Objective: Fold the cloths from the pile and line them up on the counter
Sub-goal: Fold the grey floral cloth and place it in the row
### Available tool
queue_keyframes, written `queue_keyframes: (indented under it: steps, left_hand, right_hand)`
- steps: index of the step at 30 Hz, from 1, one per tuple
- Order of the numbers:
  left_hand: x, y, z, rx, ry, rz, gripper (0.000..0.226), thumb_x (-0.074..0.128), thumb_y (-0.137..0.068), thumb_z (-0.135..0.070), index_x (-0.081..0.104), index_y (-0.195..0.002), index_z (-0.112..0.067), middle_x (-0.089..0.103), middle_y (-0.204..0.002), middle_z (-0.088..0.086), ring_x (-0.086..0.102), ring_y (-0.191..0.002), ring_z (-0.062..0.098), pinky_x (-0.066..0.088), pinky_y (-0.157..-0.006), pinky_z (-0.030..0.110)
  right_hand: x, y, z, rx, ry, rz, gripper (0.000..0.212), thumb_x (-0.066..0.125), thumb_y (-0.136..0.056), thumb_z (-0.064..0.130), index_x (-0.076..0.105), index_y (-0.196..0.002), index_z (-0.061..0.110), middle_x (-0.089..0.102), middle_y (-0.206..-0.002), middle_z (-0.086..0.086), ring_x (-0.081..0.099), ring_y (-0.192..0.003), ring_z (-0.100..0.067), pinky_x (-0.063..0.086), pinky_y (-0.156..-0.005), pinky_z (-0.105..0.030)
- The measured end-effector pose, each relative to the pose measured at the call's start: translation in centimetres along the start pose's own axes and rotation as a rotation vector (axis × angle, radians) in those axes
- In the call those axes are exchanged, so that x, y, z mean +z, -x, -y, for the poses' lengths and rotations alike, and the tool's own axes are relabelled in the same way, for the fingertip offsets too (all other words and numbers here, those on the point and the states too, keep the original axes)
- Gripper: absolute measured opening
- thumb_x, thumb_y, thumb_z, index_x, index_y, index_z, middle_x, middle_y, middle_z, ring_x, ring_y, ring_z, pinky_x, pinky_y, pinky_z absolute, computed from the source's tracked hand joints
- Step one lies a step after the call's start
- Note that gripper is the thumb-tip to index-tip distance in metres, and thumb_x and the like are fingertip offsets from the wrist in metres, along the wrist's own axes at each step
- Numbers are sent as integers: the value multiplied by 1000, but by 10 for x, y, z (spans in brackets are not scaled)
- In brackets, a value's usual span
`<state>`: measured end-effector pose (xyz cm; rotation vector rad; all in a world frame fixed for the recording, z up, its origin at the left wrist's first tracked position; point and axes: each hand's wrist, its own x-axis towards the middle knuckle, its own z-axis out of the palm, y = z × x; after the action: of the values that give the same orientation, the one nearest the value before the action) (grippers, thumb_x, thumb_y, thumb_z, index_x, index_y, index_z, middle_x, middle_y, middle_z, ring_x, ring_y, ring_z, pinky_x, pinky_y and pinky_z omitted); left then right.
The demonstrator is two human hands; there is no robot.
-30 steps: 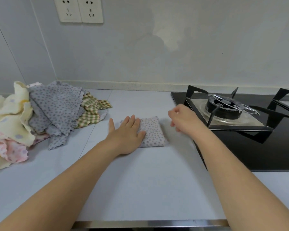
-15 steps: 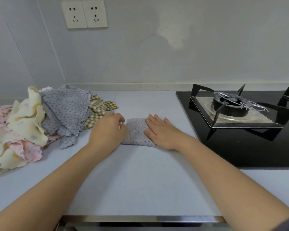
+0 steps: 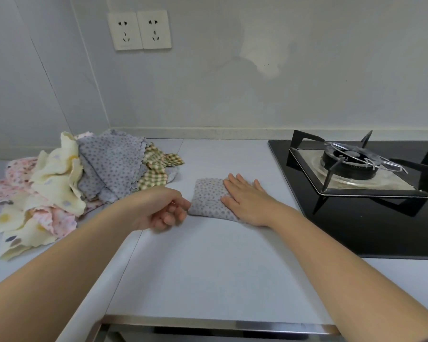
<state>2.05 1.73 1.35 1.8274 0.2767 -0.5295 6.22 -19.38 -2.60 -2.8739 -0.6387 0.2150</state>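
Note:
A small folded grey dotted cloth [image 3: 208,198] lies flat on the pale counter [image 3: 208,267], just left of the hob. My right hand [image 3: 247,198] rests flat on its right half, fingers straight. To the cloth's left, my left hand [image 3: 163,211] hovers with fingers loosely curled; it holds nothing and its fingertips are close to the cloth's left edge. The pile of unfolded cloths [image 3: 67,183] sits at the far left: grey dotted, yellow, pink floral and green checked pieces heaped together.
A black gas hob [image 3: 356,193] with a metal pan stand fills the right side of the counter. The wall with two sockets [image 3: 140,29] stands behind. The counter's metal front edge [image 3: 208,325] runs along the bottom.
My left hand has come off the folded cloth and drawn back to its left, fingers curling loosely. My right hand stays pressed flat on the cloth. The view has tilted slightly.

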Motion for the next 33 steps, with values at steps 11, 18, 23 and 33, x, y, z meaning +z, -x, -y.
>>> queue_keyframes:
  steps: [11,18,23,33]
  left_hand:
    - [5,1,-18,-109,61,321,38,29,-95,-19,45,-63,-5,46,-36,-1,25,-26,6,13,-31,15]
    - [14,-6,-23,-145,-148,464,59,27,-93,-23,59,-49,2,51,-38,4,27,-26,7,18,-32,15]
    - [14,-10,-24,-178,-251,500,50,38,-80,-31,60,-46,-2,35,-32,1,25,-28,8,18,-32,15]
    - [10,-12,-25,-217,-324,481,68,25,-96,-35,58,-46,-2,31,-32,1,25,-29,9,19,-34,16]
  right_hand:
    - [-3,-1,-5,-16,-78,-6,53,15,-105,37,6,-153,19,-4,-161,6,-7,-147,-8,-12,-117,-43]
    - [-3,-4,-9,-28,-57,-5,50,17,-105,30,8,-153,21,-1,-161,7,-4,-147,-7,-11,-116,-46]
    - [-5,-2,-6,-27,-45,-2,51,18,-105,30,8,-154,21,-2,-161,7,-5,-147,-8,-10,-117,-49]
    - [-2,-2,-6,-26,-28,14,61,20,-101,49,2,-153,23,-9,-160,9,-10,-146,-7,-11,-116,-52]
